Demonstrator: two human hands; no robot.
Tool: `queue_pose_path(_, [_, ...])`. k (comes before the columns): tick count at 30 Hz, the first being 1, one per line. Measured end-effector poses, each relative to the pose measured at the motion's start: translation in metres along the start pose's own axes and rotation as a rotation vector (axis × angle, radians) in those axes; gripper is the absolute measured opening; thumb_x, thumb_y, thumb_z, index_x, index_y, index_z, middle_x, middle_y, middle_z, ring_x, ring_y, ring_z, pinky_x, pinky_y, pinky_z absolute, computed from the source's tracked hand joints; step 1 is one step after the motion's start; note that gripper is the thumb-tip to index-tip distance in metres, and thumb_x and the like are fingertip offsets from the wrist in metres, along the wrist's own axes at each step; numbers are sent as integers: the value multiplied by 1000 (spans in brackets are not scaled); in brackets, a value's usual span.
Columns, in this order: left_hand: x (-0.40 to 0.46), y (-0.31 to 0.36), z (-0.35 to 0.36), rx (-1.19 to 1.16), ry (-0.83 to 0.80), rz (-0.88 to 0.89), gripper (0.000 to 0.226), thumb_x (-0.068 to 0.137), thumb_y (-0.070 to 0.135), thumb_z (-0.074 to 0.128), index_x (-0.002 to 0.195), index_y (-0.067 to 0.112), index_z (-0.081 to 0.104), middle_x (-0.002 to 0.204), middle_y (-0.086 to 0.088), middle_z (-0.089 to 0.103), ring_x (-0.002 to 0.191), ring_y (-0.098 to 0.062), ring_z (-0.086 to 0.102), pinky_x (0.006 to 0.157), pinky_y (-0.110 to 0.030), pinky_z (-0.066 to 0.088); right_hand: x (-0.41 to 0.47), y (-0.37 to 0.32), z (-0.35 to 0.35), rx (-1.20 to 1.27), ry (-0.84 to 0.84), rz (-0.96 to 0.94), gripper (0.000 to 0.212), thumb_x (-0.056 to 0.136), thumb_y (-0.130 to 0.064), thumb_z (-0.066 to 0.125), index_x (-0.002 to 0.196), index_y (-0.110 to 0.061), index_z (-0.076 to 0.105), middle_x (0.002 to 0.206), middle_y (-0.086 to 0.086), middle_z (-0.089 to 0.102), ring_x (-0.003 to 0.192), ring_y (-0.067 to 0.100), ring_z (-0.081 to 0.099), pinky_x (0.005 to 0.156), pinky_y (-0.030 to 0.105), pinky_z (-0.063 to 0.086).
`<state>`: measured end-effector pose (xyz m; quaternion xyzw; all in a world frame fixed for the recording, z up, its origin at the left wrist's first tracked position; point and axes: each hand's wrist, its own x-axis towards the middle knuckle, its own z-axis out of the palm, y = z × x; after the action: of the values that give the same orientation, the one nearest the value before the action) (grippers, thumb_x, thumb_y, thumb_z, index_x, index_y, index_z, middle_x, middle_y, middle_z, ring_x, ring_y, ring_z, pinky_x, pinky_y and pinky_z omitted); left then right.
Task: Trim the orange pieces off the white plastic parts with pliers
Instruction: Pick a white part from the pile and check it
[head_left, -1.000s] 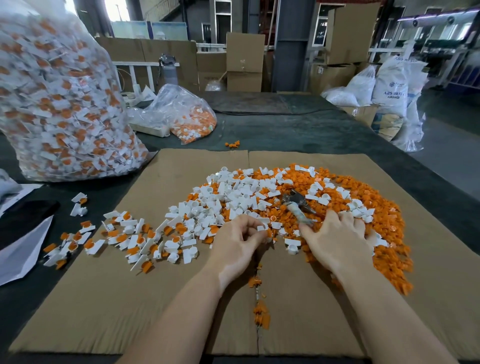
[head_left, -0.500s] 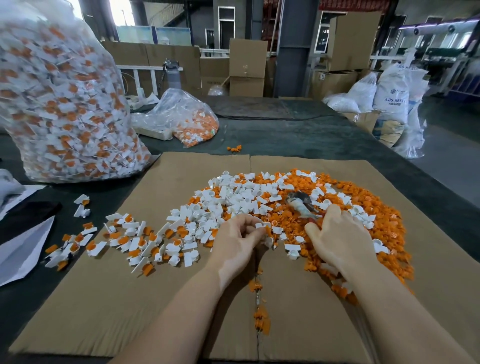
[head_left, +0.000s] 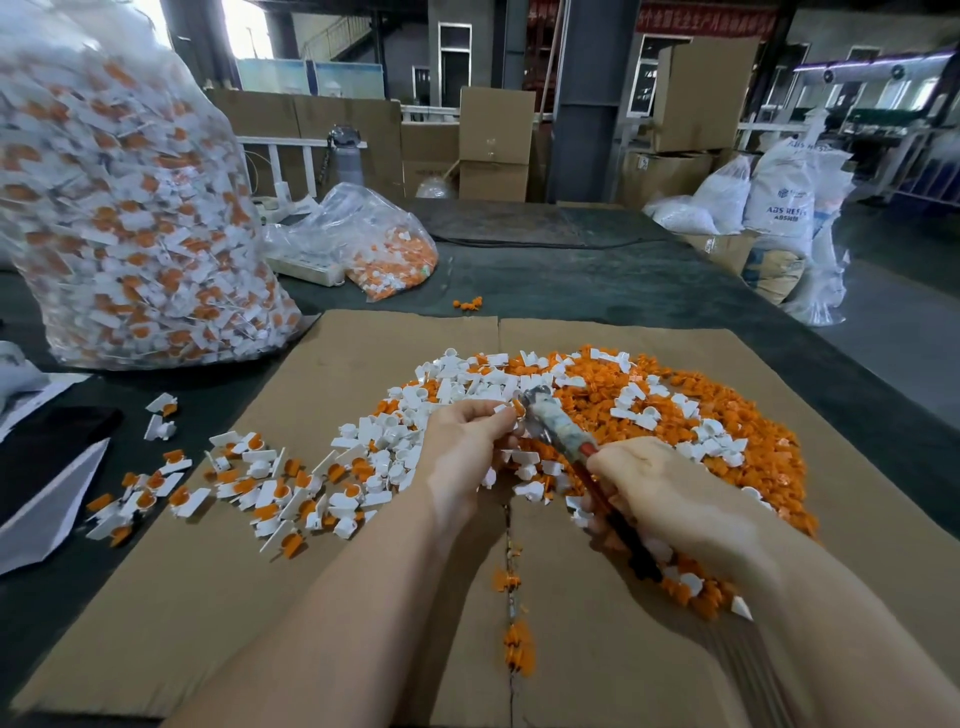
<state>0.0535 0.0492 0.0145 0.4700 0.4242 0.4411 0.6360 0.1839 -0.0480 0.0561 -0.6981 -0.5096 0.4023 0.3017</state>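
- Head view, far left: a big clear bag (head_left: 119, 208), standing up, stuffed full of white parts with orange bits on them.
- Behind it, further back: a small clear bag (head_left: 374, 244), lying slumped on the dark table (head_left: 597, 291), with mostly orange bits and a few white ones inside.
- Back right, on the floor: white sacks (head_left: 779, 202), tied shut, so no telling what is in them.
- Spread on the table: flat brown cardboard (head_left: 260, 571), with the work on top.
- On the right half of the cardboard: a wide pile of orange pieces (head_left: 727, 415), small and chunky, with loose white ones mixed in.
- On the left half: untrimmed parts (head_left: 270, 483), white tabs with an orange cup at one end, scattered flat.
- In the middle, above the piles: the pliers (head_left: 556, 431), grey metal head, pale wrapped middle, red and dark handles.
- Long line of the pliers: tilted, head up and to the left, handles down and to the right.
- Tip of the pliers: right against a white part (head_left: 501, 409), maybe biting its orange bit, too blurry to be sure.
- Left hand (head_left: 462, 452): fingertips pinching that white part, the other fingers curled in.
- Right hand (head_left: 670, 499): wrapped around the pliers' handles, back of the hand facing up.
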Motion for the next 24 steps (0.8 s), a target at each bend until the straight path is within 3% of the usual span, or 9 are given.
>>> queue_pose_path(3, [5, -3, -1, 43, 37, 0, 8, 91, 5, 58, 83, 4, 61, 64, -5, 59, 43, -3, 52, 43, -13, 41, 0, -2, 2, -8, -32, 26, 29, 97, -22, 35, 74, -11, 50, 72, 6, 55, 63, 15, 55, 56, 23, 42])
queue_pose_path(8, [7, -4, -3, 34, 62, -24, 13, 91, 5, 58, 79, 4, 61, 52, 1, 59, 40, -3, 52, 42, -13, 42, 3, -1, 4, -59, -52, 7, 30, 98, -25, 33, 77, -11, 49, 75, 8, 51, 69, 20, 51, 62, 32, 38])
queue_pose_path(13, [8, -4, -3, -12, 88, -46, 8, 91, 5, 58, 84, 4, 62, 64, -4, 61, 42, -3, 53, 42, -14, 42, 3, -1, 5, -91, -44, 1, 36, 99, -37, 35, 75, -14, 47, 67, 2, 48, 60, 14, 48, 57, 27, 39])
queue_pose_path(16, [7, -4, -2, -19, 81, -38, 8, 91, 3, 58, 83, 4, 61, 63, -4, 60, 41, -2, 54, 42, -14, 43, 3, 0, 6, -137, -43, -23, 40, 98, -45, 34, 84, -11, 51, 70, 4, 52, 60, 15, 51, 56, 28, 40])
queue_pose_path(24, [6, -6, 0, 17, 93, 8, 9, 89, 2, 59, 81, 3, 60, 63, -5, 59, 40, -1, 52, 45, -14, 45, 7, 9, 18, -311, 139, -154, 37, 96, -47, 37, 84, -14, 48, 75, 5, 51, 64, 19, 50, 60, 31, 40])
